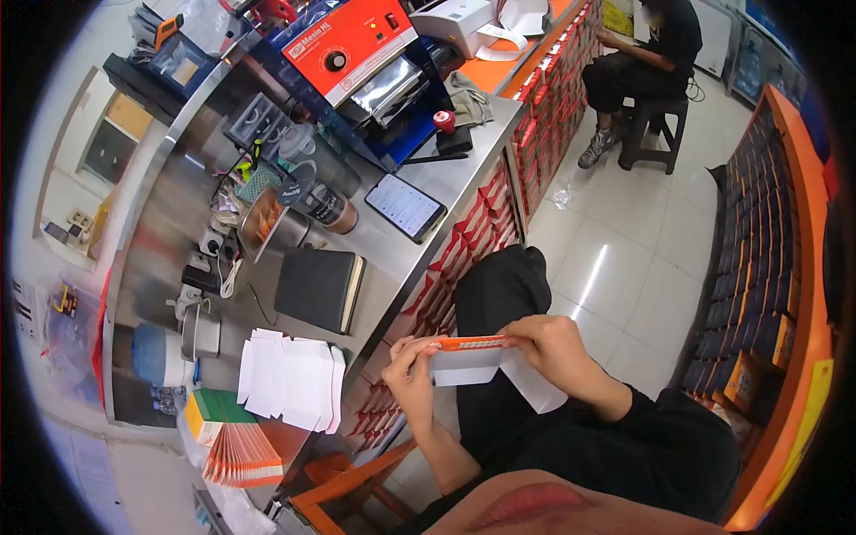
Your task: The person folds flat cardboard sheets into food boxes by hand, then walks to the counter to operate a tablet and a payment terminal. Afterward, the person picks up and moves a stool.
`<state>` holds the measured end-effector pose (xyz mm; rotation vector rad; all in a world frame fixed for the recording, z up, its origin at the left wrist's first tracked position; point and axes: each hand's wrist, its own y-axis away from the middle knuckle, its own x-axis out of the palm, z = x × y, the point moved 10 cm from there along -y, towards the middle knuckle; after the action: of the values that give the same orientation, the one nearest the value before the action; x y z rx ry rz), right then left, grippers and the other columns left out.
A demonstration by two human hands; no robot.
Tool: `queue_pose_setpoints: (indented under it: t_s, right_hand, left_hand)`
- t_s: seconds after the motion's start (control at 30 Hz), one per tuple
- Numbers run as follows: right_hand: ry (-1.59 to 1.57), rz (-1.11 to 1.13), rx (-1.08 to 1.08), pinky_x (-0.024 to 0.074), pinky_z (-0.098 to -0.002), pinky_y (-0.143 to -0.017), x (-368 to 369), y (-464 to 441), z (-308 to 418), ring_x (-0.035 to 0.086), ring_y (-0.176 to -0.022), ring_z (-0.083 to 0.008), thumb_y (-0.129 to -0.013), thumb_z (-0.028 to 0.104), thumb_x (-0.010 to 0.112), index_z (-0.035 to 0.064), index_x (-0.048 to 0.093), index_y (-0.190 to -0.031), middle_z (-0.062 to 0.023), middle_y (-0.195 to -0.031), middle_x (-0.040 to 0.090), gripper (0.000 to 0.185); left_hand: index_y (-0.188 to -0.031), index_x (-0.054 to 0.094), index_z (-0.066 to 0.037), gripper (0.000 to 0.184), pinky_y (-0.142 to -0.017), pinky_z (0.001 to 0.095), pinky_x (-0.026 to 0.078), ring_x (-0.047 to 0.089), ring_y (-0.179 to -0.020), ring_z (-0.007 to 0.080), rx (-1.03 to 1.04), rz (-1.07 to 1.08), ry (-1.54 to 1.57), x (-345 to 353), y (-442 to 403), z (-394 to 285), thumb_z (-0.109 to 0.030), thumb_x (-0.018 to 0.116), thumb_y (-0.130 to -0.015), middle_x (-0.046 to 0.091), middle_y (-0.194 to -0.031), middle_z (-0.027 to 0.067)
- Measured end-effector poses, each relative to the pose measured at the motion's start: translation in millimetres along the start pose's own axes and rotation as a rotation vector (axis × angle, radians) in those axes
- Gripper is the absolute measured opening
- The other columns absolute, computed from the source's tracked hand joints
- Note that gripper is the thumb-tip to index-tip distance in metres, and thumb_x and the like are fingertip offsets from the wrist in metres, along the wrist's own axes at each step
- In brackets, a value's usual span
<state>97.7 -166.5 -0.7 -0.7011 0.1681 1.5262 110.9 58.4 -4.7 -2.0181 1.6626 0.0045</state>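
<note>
A partly folded carton piece (465, 366), white inside with an orange printed edge, is held up over my lap. My left hand (412, 366) pinches its left end between thumb and fingers. At the other end, my right hand (555, 349) grips the orange edge, and a white flap hangs below it. On the metal table to the left lies a stack of flat white carton blanks (290, 379). Beside that stack, a fanned pile of orange-edged cartons (242, 455) rests near a green and orange box (218, 412).
A black notebook (318, 290), a phone (406, 207), a cup (325, 207) and a red machine (352, 53) stand on the metal table (379, 276). A person (655, 53) sits on a black stool (655, 134). Shelves (753, 259) of dark boxes line the right.
</note>
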Motion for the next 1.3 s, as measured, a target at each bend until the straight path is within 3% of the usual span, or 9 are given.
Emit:
queue_pose_setpoints:
  t_s: [0.07,0.2,0.33,0.43,0.57,0.73,0.97,1.03,1.3]
  right_hand:
    - [-0.059,-0.026,0.009,0.0532,-0.0383,-0.067,-8,-3,-3,0.067,-0.077,-0.0313,-0.078,0.005,0.065,0.0052,0.07,-0.089,-0.0118,-0.082,0.069,0.012]
    - [-0.379,-0.124,0.219,0.0517,-0.0306,-0.066,-24,-8,-41,0.069,-0.071,-0.0204,-0.081,0.001,0.067,-0.0005,0.07,-0.092,-0.0142,-0.079,0.07,0.012]
    - [-0.533,-0.127,0.282,0.0497,-0.0266,-0.07,-21,-8,-48,0.063,-0.075,-0.0125,-0.082,0.001,0.069,-0.0016,0.065,-0.106,-0.0071,-0.08,0.066,0.025]
    - [0.056,-0.557,-0.01,0.0483,-0.0254,-0.072,-58,0,-5,0.057,-0.079,-0.0111,-0.081,-0.002,0.071,0.0007,0.052,-0.119,-0.0042,-0.087,0.058,0.042]
    - [-0.81,-0.261,0.091,0.05,-0.0268,-0.075,-11,2,-15,0.056,-0.086,-0.0128,-0.083,-0.002,0.071,0.0064,0.031,-0.129,-0.0063,-0.096,0.051,0.062]
    - [-1.004,-0.269,0.242,0.0542,-0.0286,-0.081,-13,-4,-18,0.06,-0.093,-0.0129,-0.08,-0.005,0.073,0.0113,0.026,-0.12,-0.0069,-0.095,0.053,0.064]
    - [-0.915,-0.182,0.298,0.055,-0.0287,-0.078,-23,2,-19,0.066,-0.086,-0.0148,-0.075,-0.01,0.075,0.0114,0.029,-0.109,-0.0111,-0.087,0.065,0.061]
    - [-0.695,-0.249,0.181,0.055,-0.0292,-0.079,-25,7,-12,0.067,-0.084,-0.0151,-0.075,-0.01,0.076,0.0102,0.029,-0.106,-0.012,-0.083,0.068,0.06]
    - [-0.736,-0.362,0.178,0.0546,-0.0283,-0.075,-26,17,-6,0.069,-0.079,-0.0166,-0.076,-0.009,0.075,0.0082,0.03,-0.101,-0.0158,-0.081,0.07,0.054]
  left_hand:
    - [-0.09,0.071,0.0,0.01,-0.088,0.0341,0.045,0.063,-0.091,0.0203,-0.039,-0.016,0.079,5,-3,-12,0.003,0.067,-0.081,0.07,-0.098,0.0118]
    - [-0.1,0.067,0.004,0.019,-0.083,0.0302,0.049,0.063,-0.085,0.0167,-0.156,-0.109,0.038,-4,1,6,0.005,0.07,-0.081,0.067,-0.098,0.0096]
    - [-0.099,0.065,0.008,0.016,-0.071,0.0218,0.049,0.059,-0.08,0.0095,-0.25,-0.131,0.291,1,11,21,0.002,0.071,-0.085,0.063,-0.09,0.0047]
    - [-0.095,0.067,0.007,0.014,-0.067,0.0215,0.048,0.059,-0.075,0.0093,-0.237,-0.114,0.258,3,11,21,0.003,0.072,-0.082,0.064,-0.086,0.0047]
    - [-0.088,0.071,0.003,0.012,-0.064,0.023,0.047,0.059,-0.07,0.0114,-0.09,-0.002,0.099,29,7,-23,0.004,0.075,-0.077,0.063,-0.077,0.0051]
    - [-0.088,0.072,0.002,0.015,-0.063,0.0221,0.042,0.055,-0.073,0.0088,0.154,0.122,0.017,49,15,-56,0.006,0.075,-0.074,0.062,-0.082,0.0039]
    - [-0.093,0.07,0.006,0.015,-0.069,0.0213,0.047,0.059,-0.077,0.0109,-0.172,0.107,0.36,50,24,-37,0.008,0.073,-0.078,0.06,-0.088,0.0064]
    - [-0.094,0.069,0.007,0.015,-0.071,0.0204,0.049,0.06,-0.08,0.0108,-0.185,0.071,0.395,55,30,-38,0.01,0.071,-0.079,0.059,-0.091,0.0067]
    - [-0.092,0.068,0.008,0.013,-0.064,0.0205,0.049,0.06,-0.072,0.0096,-0.23,0.051,0.552,66,42,-35,0.009,0.071,-0.08,0.058,-0.088,0.0068]
